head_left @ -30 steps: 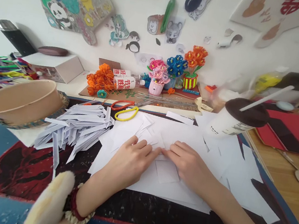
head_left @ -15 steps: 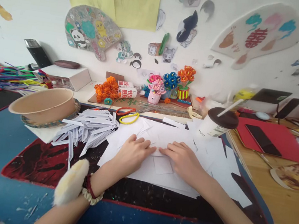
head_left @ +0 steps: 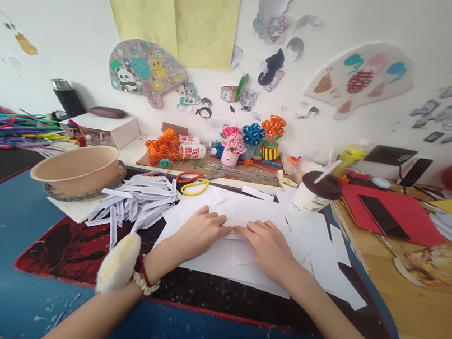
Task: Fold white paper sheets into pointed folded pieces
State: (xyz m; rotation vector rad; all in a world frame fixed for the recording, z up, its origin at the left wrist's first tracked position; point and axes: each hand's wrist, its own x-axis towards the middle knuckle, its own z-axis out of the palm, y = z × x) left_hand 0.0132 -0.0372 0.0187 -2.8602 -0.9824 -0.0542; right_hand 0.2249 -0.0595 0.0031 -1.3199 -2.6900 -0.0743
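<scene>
My left hand [head_left: 199, 234] and my right hand [head_left: 268, 249] meet over a stack of white sheets [head_left: 205, 265] on the dark mat [head_left: 173, 292]. Their fingers are curled, with the tips nearly touching as they press on a small piece of white paper [head_left: 239, 252]. My hands partly cover that piece, and its far edge is hard to make out. To the left of my left hand lies a pile of narrow folded paper strips [head_left: 142, 202]. Scissors with yellow and orange handles [head_left: 195, 188] rest beyond the hands.
A lidded cup with a straw [head_left: 311, 196] stands at the back right of the sheets. A beige bowl [head_left: 76, 175] is at the left. Craft flowers [head_left: 232, 145] line the back, and a phone [head_left: 382, 217] lies on red paper at the right.
The view has tilted up a little, showing more of the wall. My hands stay on the small paper piece, their fingertips now slightly closer together.
</scene>
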